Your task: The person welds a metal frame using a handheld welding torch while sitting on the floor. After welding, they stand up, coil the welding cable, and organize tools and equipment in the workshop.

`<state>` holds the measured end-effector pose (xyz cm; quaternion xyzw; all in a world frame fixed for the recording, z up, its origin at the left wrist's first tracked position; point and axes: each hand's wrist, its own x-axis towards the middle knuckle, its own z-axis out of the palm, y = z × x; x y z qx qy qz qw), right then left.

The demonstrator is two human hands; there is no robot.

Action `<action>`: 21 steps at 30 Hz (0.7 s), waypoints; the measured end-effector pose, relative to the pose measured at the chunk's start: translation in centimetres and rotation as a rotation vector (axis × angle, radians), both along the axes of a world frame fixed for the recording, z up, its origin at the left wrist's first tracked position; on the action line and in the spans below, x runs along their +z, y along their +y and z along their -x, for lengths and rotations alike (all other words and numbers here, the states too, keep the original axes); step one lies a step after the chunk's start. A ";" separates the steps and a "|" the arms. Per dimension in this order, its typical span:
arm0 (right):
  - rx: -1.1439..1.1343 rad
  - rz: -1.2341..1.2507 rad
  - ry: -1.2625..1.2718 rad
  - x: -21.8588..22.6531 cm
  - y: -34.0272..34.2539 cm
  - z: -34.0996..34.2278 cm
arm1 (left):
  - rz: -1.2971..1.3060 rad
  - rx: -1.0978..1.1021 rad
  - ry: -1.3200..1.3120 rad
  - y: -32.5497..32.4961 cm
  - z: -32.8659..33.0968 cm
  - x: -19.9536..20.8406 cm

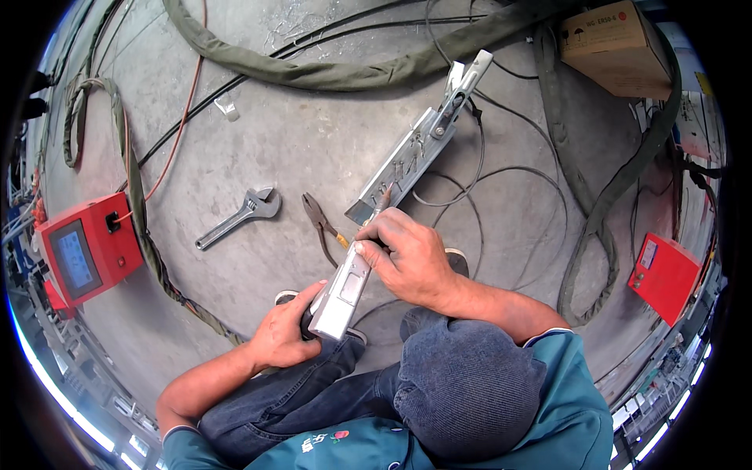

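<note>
My left hand (283,333) is closed around the near end of a silver metal channel piece (338,301) with a rectangular cutout. A dark rounded part shows beside its fingers. At the piece's far end, my right hand (409,257) pinches with thumb and fingers. A thin dark tip (385,197) sticks out past those fingers; its kind is unclear. Just beyond lies a long galvanized bracket assembly (419,157) with bolts and small pins along it. Pliers (319,219) with a yellow-orange grip rest left of the right hand. Farther left is an adjustable wrench (241,218).
Red boxes stand on both sides: one with a screen (94,247) at left, a plain one (664,276) at right. A cardboard box (615,48) is at the back right. A thick green sleeved hose (337,76) and black cables (501,168) cross the concrete floor.
</note>
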<state>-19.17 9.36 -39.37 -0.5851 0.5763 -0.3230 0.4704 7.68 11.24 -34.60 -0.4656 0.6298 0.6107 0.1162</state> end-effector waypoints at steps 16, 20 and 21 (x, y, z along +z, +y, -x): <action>-0.005 0.029 -0.104 -0.5 0.7 0.3 | 0.128 0.031 -0.008 1.2 0.6 -0.9; -0.015 0.059 -0.074 -0.4 0.7 0.3 | 0.466 0.014 0.047 2.5 1.2 -2.0; -0.023 0.063 -0.072 -0.4 0.7 0.2 | 0.540 0.005 0.041 2.7 1.4 -2.0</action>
